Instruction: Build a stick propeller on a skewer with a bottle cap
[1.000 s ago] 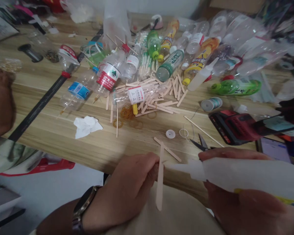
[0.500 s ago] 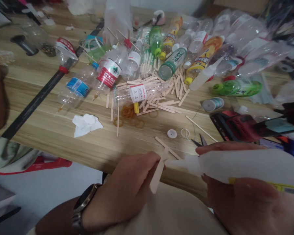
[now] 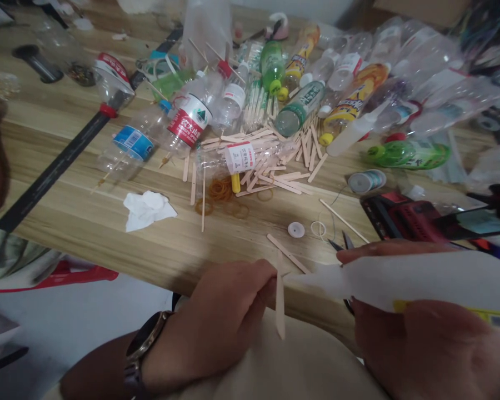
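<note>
We pinch a flat wooden stick (image 3: 279, 311) in our left hand (image 3: 229, 311) and clasp a white squeeze bottle (image 3: 420, 280) in our right hand (image 3: 425, 347), its nozzle right by the stick. Just beyond lies a loose stick (image 3: 289, 254); farther off, plastic bottles (image 3: 301, 108).

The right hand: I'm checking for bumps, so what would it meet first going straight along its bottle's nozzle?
The nozzle, leading the right hand, would likely meet the wooden stick in the left hand first; depth leaves unclear whether they touch.

Matt wooden craft stick (image 3: 280, 308), smooth cloudy plastic squeeze bottle (image 3: 425, 278), wood-grained tabletop (image 3: 208, 250).
</note>
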A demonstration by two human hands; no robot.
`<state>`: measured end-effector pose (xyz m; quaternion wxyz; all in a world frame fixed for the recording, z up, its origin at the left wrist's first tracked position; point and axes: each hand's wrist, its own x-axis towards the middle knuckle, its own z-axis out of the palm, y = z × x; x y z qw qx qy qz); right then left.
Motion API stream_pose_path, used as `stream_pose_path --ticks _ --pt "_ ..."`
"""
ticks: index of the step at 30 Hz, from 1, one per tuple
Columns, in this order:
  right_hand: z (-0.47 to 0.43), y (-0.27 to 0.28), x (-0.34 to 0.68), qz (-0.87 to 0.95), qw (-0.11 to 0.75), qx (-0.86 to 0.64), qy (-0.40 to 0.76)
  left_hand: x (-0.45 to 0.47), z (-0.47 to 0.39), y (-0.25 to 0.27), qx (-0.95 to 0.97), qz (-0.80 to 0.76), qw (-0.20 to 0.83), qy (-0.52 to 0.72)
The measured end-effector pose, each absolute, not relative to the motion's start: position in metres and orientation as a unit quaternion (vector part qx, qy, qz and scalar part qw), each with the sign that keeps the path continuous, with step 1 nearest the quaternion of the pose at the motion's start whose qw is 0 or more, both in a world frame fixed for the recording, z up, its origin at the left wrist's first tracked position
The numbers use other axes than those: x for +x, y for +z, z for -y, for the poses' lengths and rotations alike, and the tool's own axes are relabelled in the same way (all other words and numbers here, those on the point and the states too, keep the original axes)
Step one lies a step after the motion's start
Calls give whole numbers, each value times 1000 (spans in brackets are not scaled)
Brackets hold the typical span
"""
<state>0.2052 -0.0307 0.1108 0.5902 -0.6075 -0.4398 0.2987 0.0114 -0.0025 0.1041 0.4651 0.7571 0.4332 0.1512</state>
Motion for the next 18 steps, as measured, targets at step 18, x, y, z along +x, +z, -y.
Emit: stream_pose_path --ticks 18 --pt "27 114 208 456 532 -678 224 16 2 106 802 -424 393 148"
